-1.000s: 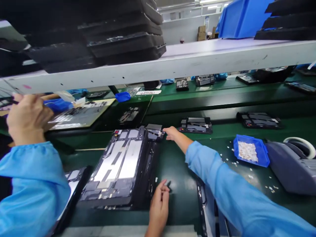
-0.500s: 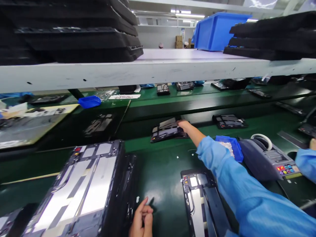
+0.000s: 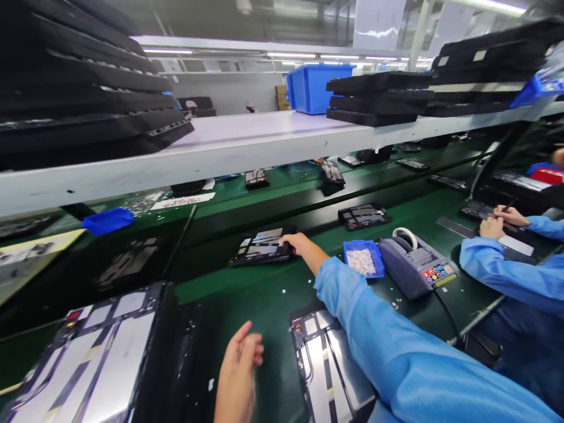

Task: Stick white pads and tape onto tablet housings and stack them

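Note:
My right hand point(image 3: 300, 242), in a blue sleeve, reaches forward and pinches the right edge of an opened tablet point(image 3: 259, 247) with silver battery plates showing. Under that tablet a dark part shows at the right, and I cannot make out what it is. My left hand point(image 3: 239, 367) hovers over the green bench, its fingers loosely bent and apart with nothing in them. Just right of it lies another opened tablet point(image 3: 314, 376), partly covered by my right sleeve. A stack of opened tablets point(image 3: 99, 352) stands to the left.
A tape dispenser point(image 3: 414, 267) and a blue tray point(image 3: 378, 258) of small white pieces stand at right. Beyond lies another tablet point(image 3: 363, 216). A co-worker's hands point(image 3: 500, 220) work at far right. A white shelf point(image 3: 255, 144) bearing black trays point(image 3: 374, 97) crosses above.
The view has swung right and up, so things appear farther left. My right hand remains on the far tablet, which lies squarer on the piece under it. My left hand has lifted and opened somewhat.

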The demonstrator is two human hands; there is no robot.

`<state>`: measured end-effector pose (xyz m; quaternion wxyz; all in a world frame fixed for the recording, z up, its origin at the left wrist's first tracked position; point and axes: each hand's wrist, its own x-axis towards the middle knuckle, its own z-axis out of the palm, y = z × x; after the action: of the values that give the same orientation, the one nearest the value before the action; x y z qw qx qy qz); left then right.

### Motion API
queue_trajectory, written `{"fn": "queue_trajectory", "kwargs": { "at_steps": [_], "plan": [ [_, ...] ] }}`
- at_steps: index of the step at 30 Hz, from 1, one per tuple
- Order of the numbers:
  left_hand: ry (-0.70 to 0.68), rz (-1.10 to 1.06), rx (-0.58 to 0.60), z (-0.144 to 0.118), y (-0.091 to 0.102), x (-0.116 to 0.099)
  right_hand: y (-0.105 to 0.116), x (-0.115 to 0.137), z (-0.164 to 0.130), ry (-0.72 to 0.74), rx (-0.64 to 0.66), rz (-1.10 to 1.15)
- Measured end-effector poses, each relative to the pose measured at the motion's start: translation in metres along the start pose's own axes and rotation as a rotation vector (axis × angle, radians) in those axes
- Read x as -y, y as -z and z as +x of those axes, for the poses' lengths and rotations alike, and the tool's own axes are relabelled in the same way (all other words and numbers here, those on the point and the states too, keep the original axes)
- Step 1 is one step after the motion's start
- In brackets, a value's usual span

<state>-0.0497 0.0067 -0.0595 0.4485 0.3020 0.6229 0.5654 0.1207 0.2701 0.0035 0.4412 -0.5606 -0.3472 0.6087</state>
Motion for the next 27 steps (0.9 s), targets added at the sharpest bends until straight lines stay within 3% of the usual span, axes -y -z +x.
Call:
{"fn": "queue_trajectory", "kwargs": {
  "at_steps": [4, 7, 10, 13, 15, 18, 21, 25, 27],
  "plan": [
    [0.307, -0.340, -0.002, 0.042, -0.059, -0.039, 0.006, -0.027, -0.054, 0.017, 0.092, 0.136],
    [0.248, -0.429, -0.043, 0.044, -0.086, -0.046, 0.038, -0.066, -0.123, 0.100, 0.107, 0.232],
    [0.124, -0.377, -0.077, 0.014, -0.085, -0.033, 0.095, -0.107, -0.199, 0.100, 0.235, 0.336],
    [0.145, -0.217, 0.108, -0.028, -0.066, -0.015, 0.159, -0.135, -0.258, 0.022, 0.280, 0.240],
    [0.129, -0.087, 0.254, -0.049, -0.058, -0.003, 0.191, -0.146, -0.286, -0.008, 0.349, 0.051],
    [0.002, 0.185, 0.360, -0.068, -0.055, 0.015, 0.213, -0.159, -0.312, 0.024, 0.353, -0.353],
    [-0.115, 0.491, 0.318, -0.079, -0.053, 0.033, 0.221, -0.173, -0.322, 0.106, 0.214, -0.715],
    [-0.177, 0.663, 0.314, -0.080, -0.043, 0.038, 0.224, -0.180, -0.306, 0.120, 0.186, -0.783],
    [-0.312, 0.745, 0.255, -0.068, -0.044, 0.026, 0.221, -0.174, -0.289, 0.155, 0.176, -0.748]
  ]
}}
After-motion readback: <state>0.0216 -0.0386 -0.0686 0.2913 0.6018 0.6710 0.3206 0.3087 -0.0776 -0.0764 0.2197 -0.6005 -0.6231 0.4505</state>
